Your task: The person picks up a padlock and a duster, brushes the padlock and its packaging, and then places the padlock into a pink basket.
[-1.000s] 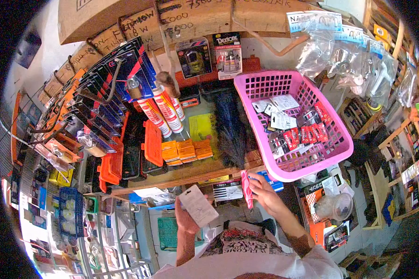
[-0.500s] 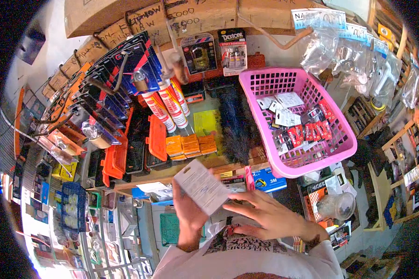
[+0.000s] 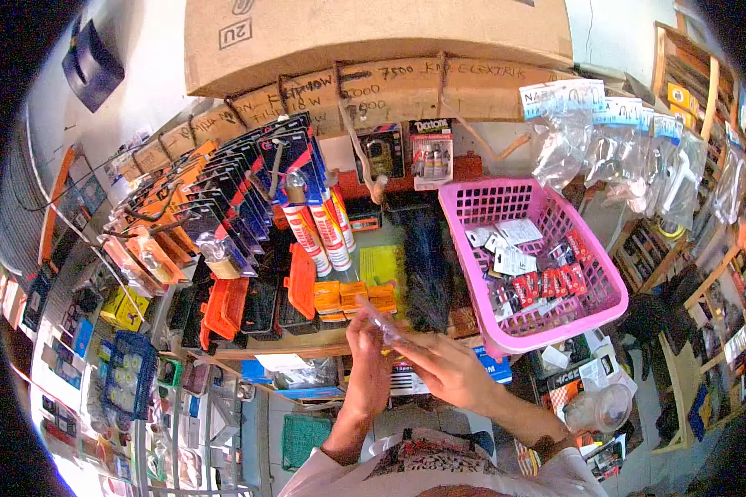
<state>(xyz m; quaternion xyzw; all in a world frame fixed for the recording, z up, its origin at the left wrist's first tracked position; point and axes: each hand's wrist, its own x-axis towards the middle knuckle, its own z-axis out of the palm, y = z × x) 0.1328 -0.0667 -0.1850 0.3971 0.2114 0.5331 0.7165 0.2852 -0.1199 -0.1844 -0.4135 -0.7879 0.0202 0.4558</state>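
A thin card package (image 3: pixel 379 321), seen nearly edge-on, is held up in front of the shelf. My left hand (image 3: pixel 367 364) grips its lower part. The fingers of my right hand (image 3: pixel 449 369) reach to its right side and seem to touch it. Just beyond the hands sit small orange boxes (image 3: pixel 341 298) in stacks. To the right, a pink basket (image 3: pixel 545 338) holds several white cards (image 3: pixel 515 260) and red-and-black packets (image 3: pixel 547 286). White-and-red tubes (image 3: pixel 329 236) stand behind the orange boxes.
Blister packs (image 3: pixel 228 199) hang on hooks at the left, beside open orange cases (image 3: pixel 224 308). Bagged fittings (image 3: pixel 562 149) hang at the right. A large cardboard box (image 3: pixel 373 41) lies across the top. A clear round tub (image 3: pixel 612 407) is at the lower right.
The card has turned from its flat printed face to nearly edge-on. Both hands appear closer together. The view has tilted up, showing more of the cardboard box.
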